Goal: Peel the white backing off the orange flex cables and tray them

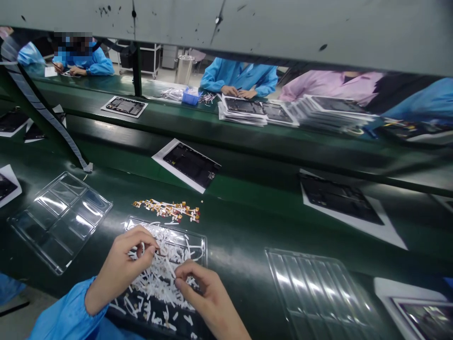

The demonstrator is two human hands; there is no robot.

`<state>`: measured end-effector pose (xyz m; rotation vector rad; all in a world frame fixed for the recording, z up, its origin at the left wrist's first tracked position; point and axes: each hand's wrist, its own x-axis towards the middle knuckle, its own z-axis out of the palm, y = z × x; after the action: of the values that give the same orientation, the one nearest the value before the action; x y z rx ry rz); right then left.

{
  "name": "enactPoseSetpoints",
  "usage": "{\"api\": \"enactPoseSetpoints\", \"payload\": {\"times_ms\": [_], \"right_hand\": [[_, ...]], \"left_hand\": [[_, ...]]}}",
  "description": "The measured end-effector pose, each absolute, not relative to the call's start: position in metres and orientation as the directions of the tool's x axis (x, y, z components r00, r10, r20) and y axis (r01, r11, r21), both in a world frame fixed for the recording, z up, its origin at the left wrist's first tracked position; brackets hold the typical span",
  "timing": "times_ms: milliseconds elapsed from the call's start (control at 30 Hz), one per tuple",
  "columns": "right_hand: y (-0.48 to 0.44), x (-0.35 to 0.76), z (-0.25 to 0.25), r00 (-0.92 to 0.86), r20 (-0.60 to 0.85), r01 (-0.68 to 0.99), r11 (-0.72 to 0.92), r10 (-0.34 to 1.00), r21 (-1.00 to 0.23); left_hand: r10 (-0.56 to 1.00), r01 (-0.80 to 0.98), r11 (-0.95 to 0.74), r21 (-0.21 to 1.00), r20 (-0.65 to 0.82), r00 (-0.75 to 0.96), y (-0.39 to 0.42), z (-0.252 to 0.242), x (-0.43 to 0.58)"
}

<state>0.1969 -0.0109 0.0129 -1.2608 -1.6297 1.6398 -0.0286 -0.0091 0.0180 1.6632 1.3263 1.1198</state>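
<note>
My left hand hovers over a clear plastic tray heaped with small white paper strips. Its fingers are pinched together on one strip at about the tray's middle. My right hand is just to the right, thumb and forefinger closed on another white strip in the same heap. The two hands are a few centimetres apart. Beyond the tray lies a short row of small orange and white parts on the green bench.
An empty clear compartment tray lies at left, a ribbed clear tray at right. Dark panels on white sheets ride the green belt. Across it, people in blue and pink coats work beside stacked panels.
</note>
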Motion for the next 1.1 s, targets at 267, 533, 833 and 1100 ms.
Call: {"api": "enactPoseSetpoints", "payload": {"times_ms": [267,533,833,1100], "right_hand": [[-0.009,0.196,0.001,-0.475,-0.287,0.221,-0.203,0.832,-0.954],[-0.008,0.194,0.007,-0.406,-0.222,0.245,-0.128,0.886,-0.961],[-0.013,0.193,0.021,-0.417,-0.154,0.328,-0.01,0.896,-0.945],[-0.017,0.195,0.024,-0.397,-0.119,0.357,0.034,0.91,-0.934]], "left_hand": [[0.981,0.453,-0.174,0.874,0.196,-0.002,-0.007,0.007,-0.032],[0.91,0.631,-0.36,0.687,0.409,0.073,-0.027,0.003,-0.008],[0.904,0.546,-0.414,0.728,0.4,0.153,-0.029,0.002,0.003],[0.875,0.635,-0.441,0.634,0.462,0.147,-0.03,0.002,0.002]]}}
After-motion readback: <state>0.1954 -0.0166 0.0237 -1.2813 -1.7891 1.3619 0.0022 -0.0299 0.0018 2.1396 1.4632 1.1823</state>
